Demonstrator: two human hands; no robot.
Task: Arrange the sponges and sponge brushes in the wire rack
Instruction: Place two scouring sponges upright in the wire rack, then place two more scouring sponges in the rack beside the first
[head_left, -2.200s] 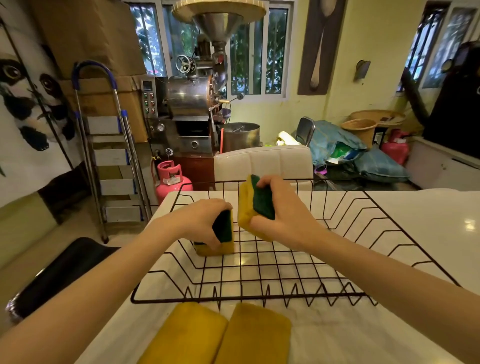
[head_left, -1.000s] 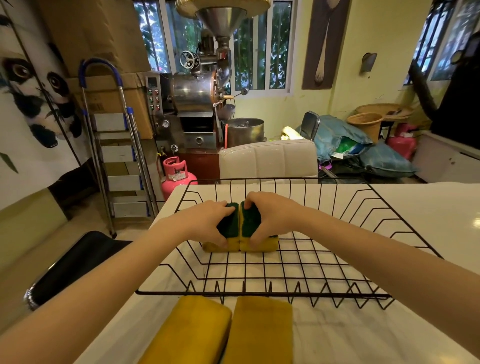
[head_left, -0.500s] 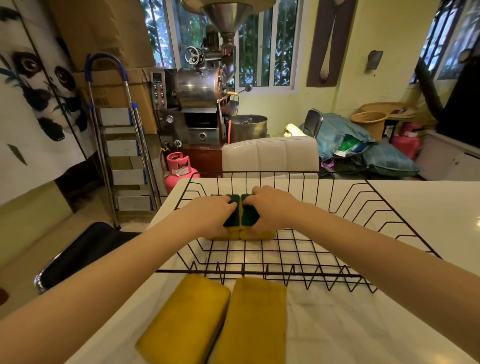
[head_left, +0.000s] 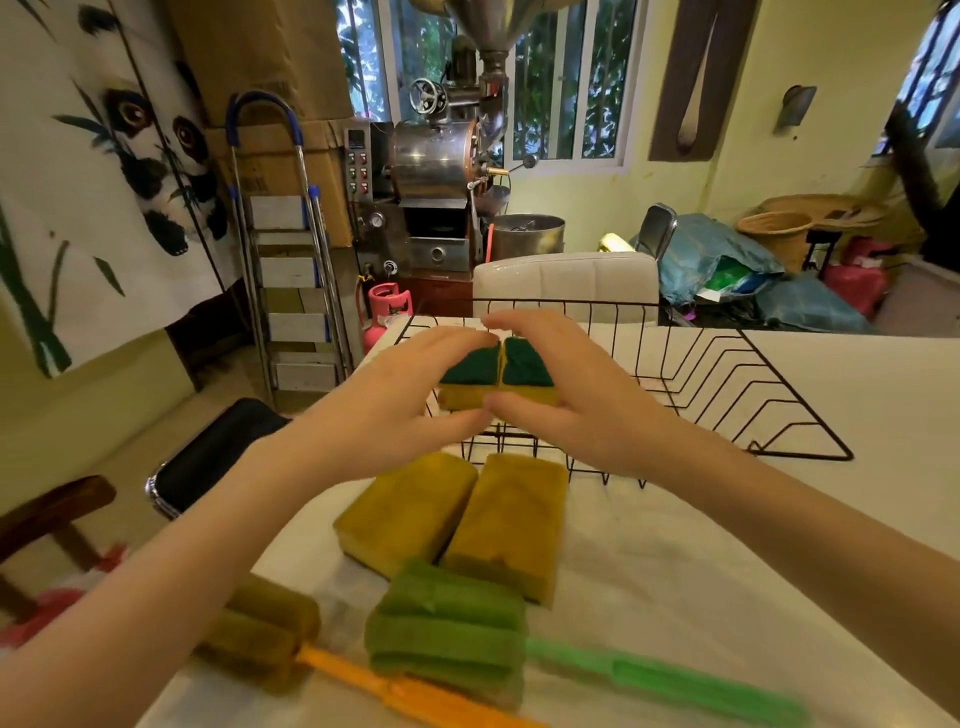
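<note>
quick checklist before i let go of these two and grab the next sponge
1. Two green-topped sponges inside the wire rack, side by side and touching: ok.
2. Sponges sitting steady on the rack wires: cannot tell, both hands cover their edges.
3. Left hand and right hand free of anything else: ok, fingers spread around the pair.
4. Two yellow sponges on the table in front of the rack, in reach: ok.
5. Room in the rack to the right: ok.
6. Green brush and orange brush in the rack: not ok, both on the table.
</note>
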